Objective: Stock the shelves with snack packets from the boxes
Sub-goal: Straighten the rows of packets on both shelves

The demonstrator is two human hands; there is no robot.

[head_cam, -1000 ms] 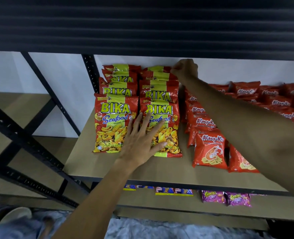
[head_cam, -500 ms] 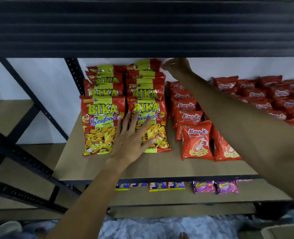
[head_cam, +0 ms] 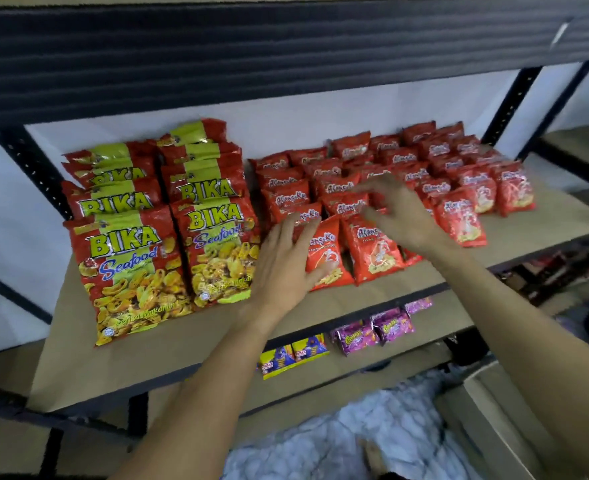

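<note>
Red packets (head_cam: 376,251) lie in rows on the shelf (head_cam: 182,341), just beside 2 columns of BIKA bags (head_cam: 130,265). The left hand (head_cam: 286,265) presses flat, fingers straight, on the front row; the blurred right hand (head_cam: 397,213) hovers over them, grip unclear

Both forearms bare, extended forward from lower edge, converging slightly. Left hand (head_cam: 286,261) palm down, fingers straight and spread, thumb out to right. Right hand (head_cam: 398,213) further forward, motion-blurred, back up, fingers half bent and splayed; grip cannot be told.
</note>
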